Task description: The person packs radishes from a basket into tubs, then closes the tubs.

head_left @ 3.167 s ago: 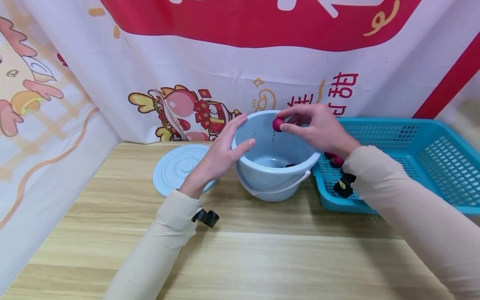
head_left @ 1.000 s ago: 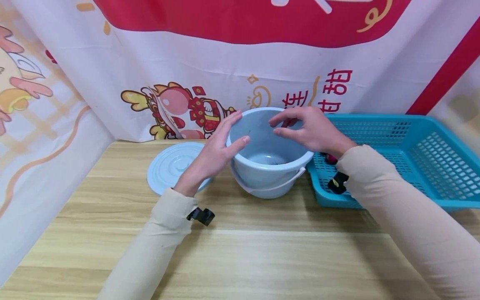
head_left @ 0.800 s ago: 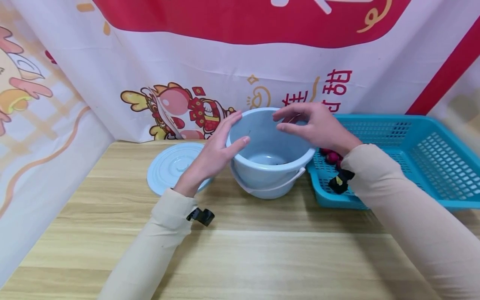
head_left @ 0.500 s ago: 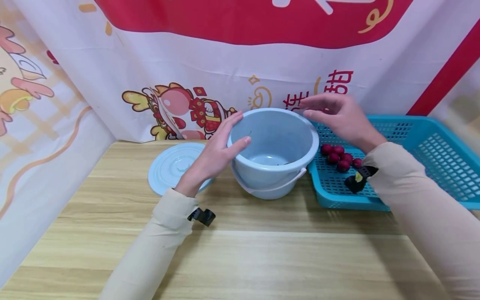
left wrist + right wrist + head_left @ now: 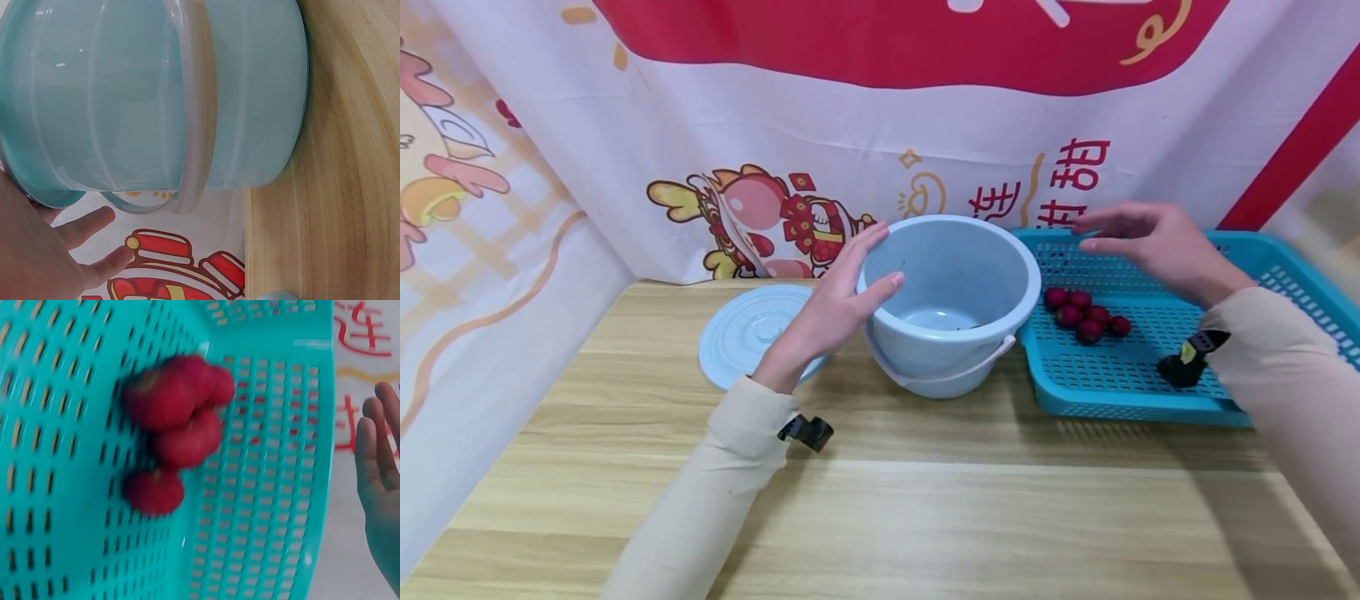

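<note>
The right hand [image 5: 1157, 242] is released, its fingers extended above the turquoise basket [image 5: 1075, 371]. The left hand [image 5: 831, 312] is also released, its straight fingers against the left rim of the light-blue bucket [image 5: 932, 358]. A cluster of round red produce [image 5: 1069, 317] lies on the basket floor, near the bucket. The bucket stands upright on the worktop [image 5: 925, 517], between the basket and a flat-lying lid [image 5: 737, 337].
</note>
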Demonstrator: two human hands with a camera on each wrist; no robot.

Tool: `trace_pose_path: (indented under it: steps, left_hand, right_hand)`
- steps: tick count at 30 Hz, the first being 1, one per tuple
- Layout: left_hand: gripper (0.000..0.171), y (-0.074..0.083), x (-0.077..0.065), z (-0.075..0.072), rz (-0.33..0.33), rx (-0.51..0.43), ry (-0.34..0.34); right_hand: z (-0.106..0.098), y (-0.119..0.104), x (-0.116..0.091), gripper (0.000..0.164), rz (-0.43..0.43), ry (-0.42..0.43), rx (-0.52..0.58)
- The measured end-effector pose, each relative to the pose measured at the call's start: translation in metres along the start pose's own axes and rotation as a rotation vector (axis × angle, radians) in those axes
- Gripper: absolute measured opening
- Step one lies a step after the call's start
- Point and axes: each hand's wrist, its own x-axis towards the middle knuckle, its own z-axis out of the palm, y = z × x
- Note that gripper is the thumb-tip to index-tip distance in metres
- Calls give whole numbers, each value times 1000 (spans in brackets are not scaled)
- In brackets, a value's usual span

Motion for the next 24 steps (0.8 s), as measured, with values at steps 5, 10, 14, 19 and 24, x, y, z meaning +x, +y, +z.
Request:
trace_pose_path:
  steps: [5,10,14,19,24]
  left_hand:
    - [76,0,1,0,13,2,0]
    - [76,-1,0,0,13,7,3]
    - [76,-1,1,-1,7,5,6]
    - [76,-1,0,-1,2,2,1]
    - [76,0,0,0,3,3,-1]
  right_hand:
    - [-8,19,-1,73,56,-92,-17]
    - [-13,36,-2,75,87,-170,-45]
    - [-15,47,-1,75,94,-220,-65]
    - [-18,61,0,71,102,-281,-82]
    - [-17,73,1,67,128,-333,-87]
